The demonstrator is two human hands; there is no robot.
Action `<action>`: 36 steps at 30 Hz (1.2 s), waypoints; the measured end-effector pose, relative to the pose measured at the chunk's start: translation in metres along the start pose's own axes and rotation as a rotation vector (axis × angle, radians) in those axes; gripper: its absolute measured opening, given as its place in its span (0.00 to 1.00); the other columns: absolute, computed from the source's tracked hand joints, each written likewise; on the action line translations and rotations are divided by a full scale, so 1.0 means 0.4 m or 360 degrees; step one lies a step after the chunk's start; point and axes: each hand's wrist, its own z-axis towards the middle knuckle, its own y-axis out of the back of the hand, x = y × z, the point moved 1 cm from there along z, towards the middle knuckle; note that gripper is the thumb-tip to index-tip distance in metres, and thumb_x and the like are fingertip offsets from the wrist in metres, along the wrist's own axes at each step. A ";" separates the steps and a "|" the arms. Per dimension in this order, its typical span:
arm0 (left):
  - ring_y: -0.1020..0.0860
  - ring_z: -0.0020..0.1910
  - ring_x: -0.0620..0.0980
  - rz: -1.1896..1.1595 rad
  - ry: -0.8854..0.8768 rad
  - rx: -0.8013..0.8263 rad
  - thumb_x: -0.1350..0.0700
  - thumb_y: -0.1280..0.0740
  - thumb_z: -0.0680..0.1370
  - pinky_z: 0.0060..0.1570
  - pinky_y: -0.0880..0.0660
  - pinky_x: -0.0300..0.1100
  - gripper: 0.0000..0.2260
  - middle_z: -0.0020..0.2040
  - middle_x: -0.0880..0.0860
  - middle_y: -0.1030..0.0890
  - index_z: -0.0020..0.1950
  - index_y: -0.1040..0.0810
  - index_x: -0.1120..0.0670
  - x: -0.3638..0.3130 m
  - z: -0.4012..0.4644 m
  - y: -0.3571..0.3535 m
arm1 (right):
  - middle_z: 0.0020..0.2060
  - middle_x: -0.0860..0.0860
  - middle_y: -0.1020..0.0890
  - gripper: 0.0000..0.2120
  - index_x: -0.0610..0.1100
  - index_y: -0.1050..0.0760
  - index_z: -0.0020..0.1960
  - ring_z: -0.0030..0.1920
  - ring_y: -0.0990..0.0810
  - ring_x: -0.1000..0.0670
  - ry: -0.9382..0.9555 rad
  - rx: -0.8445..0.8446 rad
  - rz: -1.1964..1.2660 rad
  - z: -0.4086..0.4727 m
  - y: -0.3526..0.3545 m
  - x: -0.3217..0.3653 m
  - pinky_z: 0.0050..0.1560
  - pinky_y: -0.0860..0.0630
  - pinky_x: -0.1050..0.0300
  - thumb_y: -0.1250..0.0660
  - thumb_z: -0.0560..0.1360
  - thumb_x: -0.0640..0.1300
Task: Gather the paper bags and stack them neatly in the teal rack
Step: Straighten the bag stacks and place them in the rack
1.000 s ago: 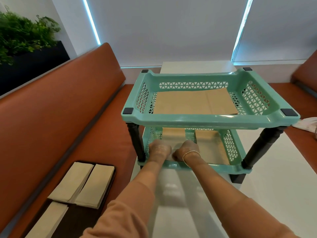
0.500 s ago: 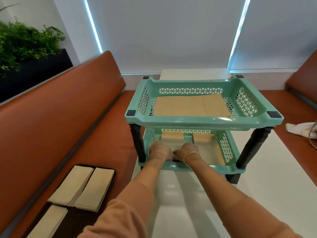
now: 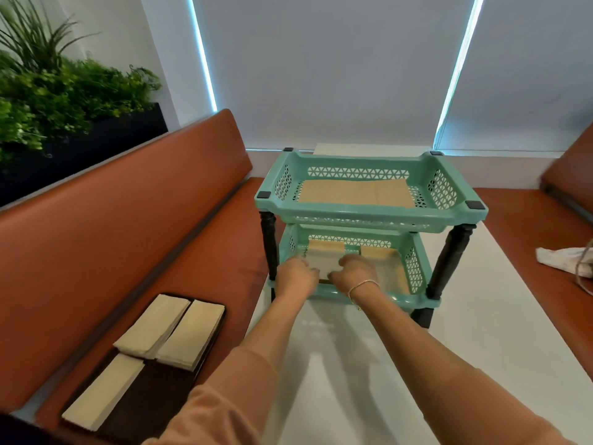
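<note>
**Both hands on a bag stack in the rack's lower tier**

Head view: the teal rack (image 3: 369, 216) stands on the white bench (image 3: 449, 364), and everything below is placed against it. In its upper tier lie flat brown paper bags (image 3: 354, 193). In its lower tier the left hand (image 3: 296, 276) and right hand (image 3: 354, 273) are closed on either side of a pale bag stack (image 3: 324, 261), fingers curled round its near corners; a second brown pile (image 3: 385, 264) sits just right of it in the same tier. Well to the left of the rack, on the brown seat, a dark tray (image 3: 154, 390) carries three more piles of pale bags (image 3: 173, 332).

The bags are likely light, thin and floppy, and a loose stack will probably slide and fan. Gripping both sides at once, thumbs on top and fingers beneath, should keep the edges square.
</note>
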 end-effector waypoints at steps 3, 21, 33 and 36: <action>0.24 0.60 0.54 -0.0160 -0.0029 -0.0097 0.56 0.36 0.77 0.57 0.28 0.41 0.13 0.60 0.55 0.21 0.61 0.21 0.56 0.051 -0.055 0.019 | 0.54 0.43 0.19 0.12 0.41 0.23 0.56 0.55 0.22 0.43 0.0072 0.0001 0.0089 -0.044 -0.038 0.012 0.55 0.26 0.56 0.35 0.74 0.41; 0.25 0.61 0.56 0.0046 0.0699 -0.0152 0.54 0.36 0.78 0.59 0.28 0.44 0.11 0.62 0.57 0.23 0.57 0.23 0.58 0.685 -0.118 0.301 | 0.56 0.47 0.19 0.12 0.43 0.22 0.57 0.57 0.22 0.47 0.0646 0.0680 -0.0050 -0.248 -0.463 0.321 0.56 0.28 0.60 0.34 0.74 0.43; 0.26 0.61 0.54 0.0386 0.1121 0.0152 0.51 0.37 0.78 0.52 0.28 0.41 0.19 0.63 0.56 0.25 0.66 0.29 0.60 1.220 0.111 0.490 | 0.58 0.47 0.21 0.14 0.42 0.24 0.60 0.58 0.23 0.48 0.0404 0.1024 -0.0106 -0.178 -0.896 0.608 0.57 0.28 0.59 0.34 0.75 0.43; 0.28 0.64 0.56 0.0290 0.1174 0.0140 0.52 0.33 0.77 0.58 0.29 0.44 0.24 0.66 0.58 0.28 0.70 0.34 0.59 1.310 0.152 0.492 | 0.60 0.48 0.23 0.15 0.43 0.25 0.61 0.60 0.24 0.48 0.0419 0.1083 -0.0185 -0.165 -1.008 0.649 0.59 0.28 0.59 0.34 0.76 0.45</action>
